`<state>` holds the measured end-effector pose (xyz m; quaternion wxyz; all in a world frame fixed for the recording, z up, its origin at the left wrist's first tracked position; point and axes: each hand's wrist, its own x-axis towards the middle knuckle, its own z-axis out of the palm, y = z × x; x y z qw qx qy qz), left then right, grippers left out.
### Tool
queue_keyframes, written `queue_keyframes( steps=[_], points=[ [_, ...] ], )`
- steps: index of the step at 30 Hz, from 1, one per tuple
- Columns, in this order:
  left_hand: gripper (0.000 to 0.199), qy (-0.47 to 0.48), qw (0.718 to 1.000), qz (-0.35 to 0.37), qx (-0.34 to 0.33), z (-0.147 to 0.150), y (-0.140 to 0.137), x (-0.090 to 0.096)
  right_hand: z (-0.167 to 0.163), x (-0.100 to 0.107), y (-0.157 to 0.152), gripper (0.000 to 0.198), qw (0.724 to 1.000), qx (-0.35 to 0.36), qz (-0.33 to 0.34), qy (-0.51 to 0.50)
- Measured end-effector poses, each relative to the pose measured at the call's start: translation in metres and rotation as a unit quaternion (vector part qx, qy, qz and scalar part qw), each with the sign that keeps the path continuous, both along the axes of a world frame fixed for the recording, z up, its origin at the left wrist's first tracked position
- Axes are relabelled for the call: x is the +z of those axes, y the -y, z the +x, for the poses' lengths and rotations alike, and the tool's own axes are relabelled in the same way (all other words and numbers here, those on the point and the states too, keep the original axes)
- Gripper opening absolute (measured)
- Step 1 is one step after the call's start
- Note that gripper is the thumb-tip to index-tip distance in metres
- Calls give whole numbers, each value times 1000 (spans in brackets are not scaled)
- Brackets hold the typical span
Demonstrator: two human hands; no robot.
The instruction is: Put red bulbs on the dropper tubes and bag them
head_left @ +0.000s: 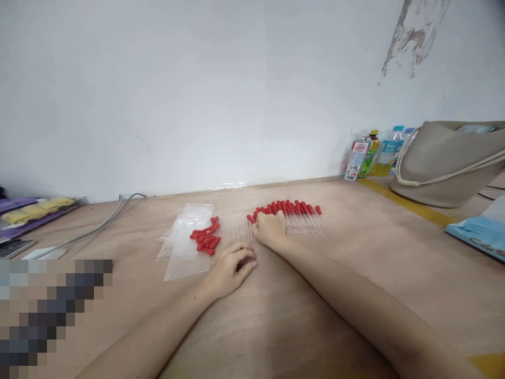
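Note:
My right hand (270, 229) reaches over a row of droppers, glass tubes with red rubber bulbs (292, 208). Its fingers are curled in among them; what they grip, if anything, is hidden. A tilted red bulb (250, 219) shows just left of these fingers. Below a group of clear glass tubes (232, 227) without bulbs, my left hand (235, 267) rests on the table, empty, with thumb and fingers apart. Left of those tubes lies a small pile of loose red bulbs (205, 239), partly on clear plastic bags (185, 252).
Drink cartons and bottles (363, 155) stand by the wall at the right, beside a grey-beige bag (445, 163). A blue packet (477, 231) lies at the right edge. Grey cables (98, 223) and purple and yellow packs (37, 210) are at the left.

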<state>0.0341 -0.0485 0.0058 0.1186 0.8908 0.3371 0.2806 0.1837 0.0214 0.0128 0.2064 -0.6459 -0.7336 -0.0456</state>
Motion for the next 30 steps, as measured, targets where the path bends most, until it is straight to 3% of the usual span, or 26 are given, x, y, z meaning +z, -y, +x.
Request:
queue_keyframes(
  steps=[9,14,17,20,25,30],
  points=[
    [12,3,999,29,32,1,1,-2,-8,0,-12,28,1000,-11,-8,-16],
    [16,2,963,118,242,-22,-31,16,-12,5,-7,31,999,-2,-54,4],
    [21,-75,922,84,370,-44,-68,32,-15,8,-6,23,998,-3,-68,7],
    [30,-133,887,-12,443,-58,-100,41,-16,12,-5,18,996,-9,-87,5],
    [36,-161,870,-85,458,-57,-120,39,-17,16,-4,19,994,-21,-111,-9],
    [27,-165,868,-74,463,-51,-117,38,-17,16,-5,20,992,-25,-125,-23]
  ],
)
